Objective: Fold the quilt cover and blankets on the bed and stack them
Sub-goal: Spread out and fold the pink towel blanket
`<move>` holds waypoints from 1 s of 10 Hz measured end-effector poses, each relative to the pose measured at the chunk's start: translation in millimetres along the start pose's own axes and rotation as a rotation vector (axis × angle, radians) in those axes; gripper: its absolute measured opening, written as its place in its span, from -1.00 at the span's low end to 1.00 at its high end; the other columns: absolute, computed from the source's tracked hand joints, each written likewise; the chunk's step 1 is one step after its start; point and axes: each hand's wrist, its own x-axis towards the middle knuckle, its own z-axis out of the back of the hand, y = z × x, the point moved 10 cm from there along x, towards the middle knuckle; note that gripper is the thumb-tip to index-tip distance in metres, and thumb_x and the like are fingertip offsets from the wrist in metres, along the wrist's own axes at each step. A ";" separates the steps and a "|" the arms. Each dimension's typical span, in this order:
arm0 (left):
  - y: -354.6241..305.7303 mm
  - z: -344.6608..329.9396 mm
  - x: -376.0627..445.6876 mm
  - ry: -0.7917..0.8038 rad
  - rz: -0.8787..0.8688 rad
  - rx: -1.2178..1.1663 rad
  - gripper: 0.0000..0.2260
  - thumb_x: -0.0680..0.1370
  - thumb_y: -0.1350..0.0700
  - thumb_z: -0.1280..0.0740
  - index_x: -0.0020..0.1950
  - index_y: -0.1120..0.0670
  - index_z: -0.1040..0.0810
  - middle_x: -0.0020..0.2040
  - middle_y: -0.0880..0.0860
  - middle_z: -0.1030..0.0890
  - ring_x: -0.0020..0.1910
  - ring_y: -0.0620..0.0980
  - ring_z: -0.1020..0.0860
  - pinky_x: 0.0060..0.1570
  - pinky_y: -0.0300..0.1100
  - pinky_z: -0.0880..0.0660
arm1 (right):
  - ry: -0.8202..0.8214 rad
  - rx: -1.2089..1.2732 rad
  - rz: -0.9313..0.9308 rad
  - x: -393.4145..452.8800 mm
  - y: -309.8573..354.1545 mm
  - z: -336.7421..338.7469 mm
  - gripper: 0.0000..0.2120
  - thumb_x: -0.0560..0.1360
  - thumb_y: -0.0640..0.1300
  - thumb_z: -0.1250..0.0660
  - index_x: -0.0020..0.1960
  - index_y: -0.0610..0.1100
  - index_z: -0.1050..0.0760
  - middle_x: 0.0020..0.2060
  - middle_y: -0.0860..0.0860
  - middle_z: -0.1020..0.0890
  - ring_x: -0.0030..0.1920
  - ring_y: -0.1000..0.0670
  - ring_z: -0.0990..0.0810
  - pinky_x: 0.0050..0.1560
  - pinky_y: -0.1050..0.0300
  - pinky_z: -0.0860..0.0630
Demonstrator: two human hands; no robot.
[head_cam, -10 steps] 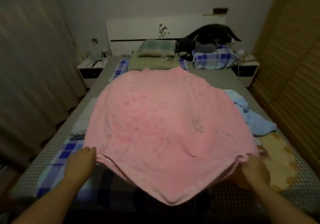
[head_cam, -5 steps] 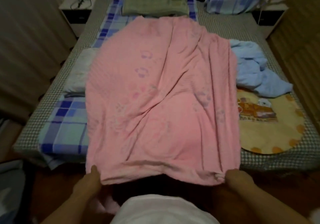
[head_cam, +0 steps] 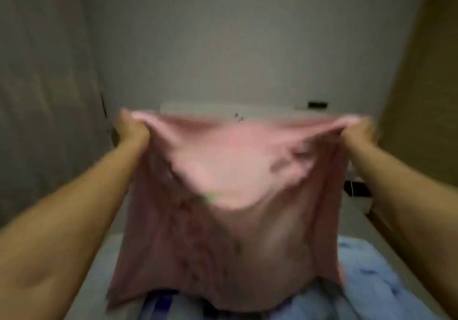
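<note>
The pink blanket (head_cam: 238,195) hangs in the air in front of me, raised high over the bed, and the picture is blurred by motion. My left hand (head_cam: 131,131) grips its upper left corner. My right hand (head_cam: 357,133) grips its upper right corner. Both arms reach up and forward. The blanket sags between my hands and hides most of the bed behind it. A light blue blanket (head_cam: 376,282) lies crumpled on the bed at the lower right. A strip of blue checked quilt cover (head_cam: 158,304) shows under the pink blanket's lower edge.
The white headboard (head_cam: 198,107) shows just above the blanket against the grey wall. A curtain (head_cam: 44,96) hangs on the left and a wooden wardrobe (head_cam: 421,96) stands on the right. A dark nightstand (head_cam: 357,188) sits by the bed's right side.
Both hands have swung the pink blanket's near edge up from bed level to head height. The blanket now hangs instead of lying spread. The view has tilted up toward the wall.
</note>
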 end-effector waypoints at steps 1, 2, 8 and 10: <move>-186.5 194.7 16.8 -0.601 -0.411 -0.450 -0.88 0.51 0.10 -0.17 -0.03 -0.04 -0.47 0.05 -0.07 -0.68 0.00 -0.07 -0.62 -0.07 -0.16 -0.49 | -0.483 0.536 0.313 -81.1 282.8 277.2 -0.71 0.59 0.03 -0.05 0.21 0.08 -0.47 0.10 0.15 -0.59 0.08 0.17 -0.50 0.06 0.40 -0.37; -223.7 236.1 -36.6 -0.604 -0.476 -0.449 -0.91 0.54 -0.03 -0.16 -0.04 -0.08 -0.42 0.01 0.06 -0.66 -0.03 0.10 -0.59 -0.13 -0.09 -0.42 | -0.399 0.566 0.516 -101.5 308.1 312.0 -0.42 0.47 0.34 -0.12 0.25 -0.06 -0.51 0.12 -0.05 -0.64 0.10 0.00 -0.60 0.11 0.15 -0.51; 273.6 79.2 -413.2 0.346 -0.199 1.030 -0.85 0.55 -0.07 -0.20 0.08 -0.15 -0.50 0.00 -0.03 -0.54 -0.05 -0.01 -0.55 -0.12 -0.08 -0.47 | 0.530 -1.318 0.418 -450.4 -234.7 240.2 -0.72 0.42 0.05 -0.41 0.13 0.09 -0.58 0.11 -0.03 -0.56 0.08 -0.09 -0.57 0.10 0.00 -0.45; 325.2 23.2 -536.1 0.597 -0.286 1.070 -0.77 0.29 0.17 -0.52 -0.10 0.05 -0.59 -0.11 0.17 -0.54 -0.20 0.19 -0.56 -0.29 0.03 -0.51 | 0.766 -1.243 0.308 -546.9 -353.6 226.5 -0.70 0.05 0.05 -0.59 -0.33 -0.06 -0.61 -0.24 -0.13 -0.54 -0.33 -0.19 -0.59 -0.39 -0.09 -0.54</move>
